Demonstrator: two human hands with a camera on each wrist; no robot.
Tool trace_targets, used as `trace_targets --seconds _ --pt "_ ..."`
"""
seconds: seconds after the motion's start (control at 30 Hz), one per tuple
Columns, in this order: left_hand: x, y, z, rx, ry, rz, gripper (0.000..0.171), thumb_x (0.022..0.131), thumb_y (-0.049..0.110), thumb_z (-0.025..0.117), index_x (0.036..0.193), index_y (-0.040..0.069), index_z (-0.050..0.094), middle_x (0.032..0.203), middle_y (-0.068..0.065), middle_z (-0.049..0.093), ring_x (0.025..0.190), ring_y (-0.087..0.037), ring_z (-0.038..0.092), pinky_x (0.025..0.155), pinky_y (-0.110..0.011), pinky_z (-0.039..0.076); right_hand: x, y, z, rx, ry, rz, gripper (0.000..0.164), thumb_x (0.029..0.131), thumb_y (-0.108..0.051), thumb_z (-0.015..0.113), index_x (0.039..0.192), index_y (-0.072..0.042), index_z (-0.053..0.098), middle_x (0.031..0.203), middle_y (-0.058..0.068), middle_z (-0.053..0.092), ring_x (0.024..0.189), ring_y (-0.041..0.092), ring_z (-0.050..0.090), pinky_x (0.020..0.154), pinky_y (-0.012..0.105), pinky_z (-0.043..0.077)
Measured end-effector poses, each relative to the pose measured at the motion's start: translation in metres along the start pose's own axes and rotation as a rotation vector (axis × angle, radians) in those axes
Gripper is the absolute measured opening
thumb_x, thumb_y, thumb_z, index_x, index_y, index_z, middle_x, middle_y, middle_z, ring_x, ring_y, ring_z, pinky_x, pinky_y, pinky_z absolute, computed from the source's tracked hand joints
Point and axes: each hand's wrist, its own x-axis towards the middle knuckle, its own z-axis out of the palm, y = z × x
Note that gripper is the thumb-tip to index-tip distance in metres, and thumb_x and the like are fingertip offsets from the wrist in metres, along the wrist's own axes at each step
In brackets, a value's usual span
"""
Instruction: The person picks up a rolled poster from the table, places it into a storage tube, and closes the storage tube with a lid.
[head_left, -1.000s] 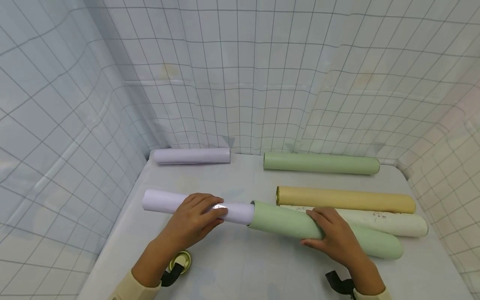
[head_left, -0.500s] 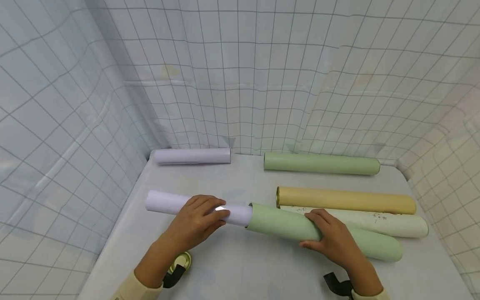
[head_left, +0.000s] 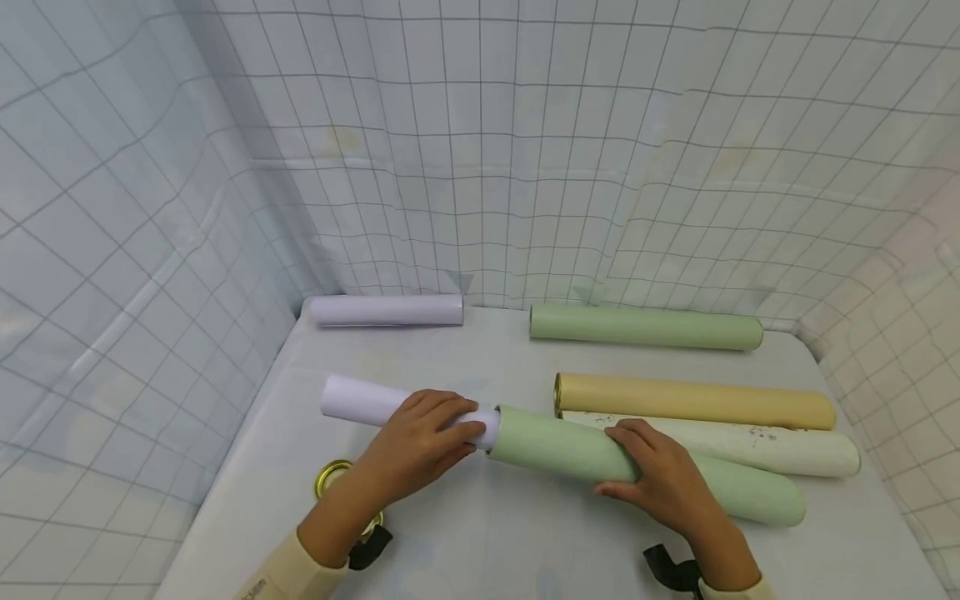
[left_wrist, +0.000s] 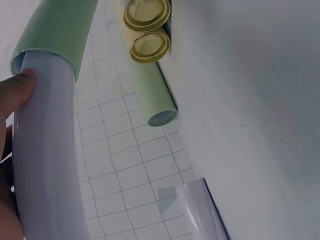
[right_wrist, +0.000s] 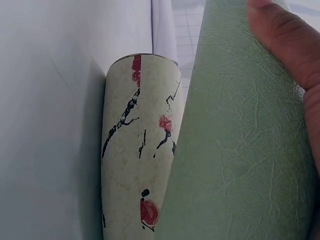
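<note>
My left hand [head_left: 423,442] grips a roll of white paper [head_left: 360,402] near its right part. That roll's right end sits inside the open mouth of a light green cardboard tube [head_left: 558,443]. In the left wrist view the thumb presses the paper roll [left_wrist: 47,150] right at the green tube's rim [left_wrist: 45,51]. My right hand [head_left: 660,475] holds the green tube around its middle, thumb on the near side. The right wrist view shows the tube's textured surface [right_wrist: 240,130] beside a cream tube with red blossoms [right_wrist: 132,145].
Behind the held tube lie the cream tube [head_left: 765,447] and a yellow tube [head_left: 697,402]. Another green tube [head_left: 645,327] and a second paper roll [head_left: 386,311] lie along the back wall. Gold metal lids [head_left: 330,475] are by my left forearm, partly hidden.
My left hand has moved right with the paper roll, and less of the roll shows outside the green tube. A second gold lid has come into view. The right hand has barely shifted.
</note>
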Motion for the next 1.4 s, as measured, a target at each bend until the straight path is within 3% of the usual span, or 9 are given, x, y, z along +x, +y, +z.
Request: trace_targets --seconds 0.17,0.37,0.57,0.77,0.93,1.23,1.4 --pt "0.000 -0.006 -0.005 -0.015 -0.012 -0.009 0.040 0.077 0.024 0.087 0.111 0.014 0.069 0.120 -0.006 0.064 0.111 -0.026 0.060 0.098 -0.042 0.048 0.001 0.001 0.002 0.001 0.003 -0.017 0.075 0.079 -0.070 0.063 0.117 -0.006 0.065 0.113 0.001 0.062 0.092 0.020 0.066 0.074 0.037 0.056" --pt "-0.012 -0.021 -0.029 0.000 -0.011 -0.076 0.046 0.078 0.032 0.086 0.116 0.013 0.069 0.124 -0.009 0.063 0.115 -0.028 0.058 0.102 -0.050 0.044 0.000 0.001 0.004 -0.005 -0.022 -0.026 0.075 0.079 -0.070 0.064 0.117 -0.005 0.065 0.113 0.002 0.062 0.091 0.020 0.066 0.074 0.036 0.056" --pt "-0.034 -0.039 -0.054 0.001 -0.016 -0.173 0.051 0.090 0.054 0.068 0.117 0.010 0.070 0.127 -0.011 0.061 0.119 -0.032 0.055 0.103 -0.050 0.042 -0.001 0.001 0.002 -0.016 -0.026 -0.020 0.077 0.076 -0.069 0.068 0.116 -0.004 0.065 0.112 0.004 0.062 0.091 0.021 0.066 0.074 0.037 0.056" --pt "-0.053 -0.051 -0.065 -0.014 -0.027 -0.277 0.063 0.093 0.066 0.051 0.117 0.011 0.070 0.129 -0.011 0.059 0.117 -0.033 0.055 0.094 -0.050 0.048 -0.001 0.004 -0.001 -0.027 -0.004 -0.012 0.078 0.078 -0.072 0.062 0.117 -0.004 0.066 0.113 0.005 0.063 0.092 0.022 0.066 0.075 0.038 0.056" --pt "-0.061 -0.057 -0.071 -0.021 -0.025 -0.318 0.059 0.094 0.061 0.054 0.119 0.011 0.069 0.128 -0.011 0.060 0.115 -0.032 0.056 0.090 -0.048 0.050 -0.001 0.005 -0.003 -0.025 0.009 -0.015 0.077 0.079 -0.071 0.062 0.117 -0.004 0.065 0.113 0.004 0.063 0.091 0.022 0.066 0.075 0.038 0.055" --pt "-0.060 -0.057 -0.069 -0.052 0.031 -0.271 0.054 0.097 0.054 0.053 0.117 0.007 0.069 0.122 -0.010 0.062 0.110 -0.029 0.059 0.096 -0.031 0.045 0.000 0.005 -0.005 -0.022 -0.013 -0.009 0.077 0.078 -0.071 0.063 0.118 -0.005 0.065 0.113 0.002 0.062 0.091 0.019 0.065 0.074 0.037 0.055" --pt "-0.056 -0.050 -0.058 -0.063 0.004 -0.279 0.044 0.085 0.036 0.079 0.117 0.008 0.069 0.121 -0.009 0.063 0.112 -0.028 0.058 0.094 -0.034 0.048 0.002 0.004 -0.004 -0.025 -0.032 -0.006 0.077 0.079 -0.073 0.060 0.118 -0.006 0.065 0.113 0.002 0.062 0.091 0.019 0.065 0.074 0.037 0.055"
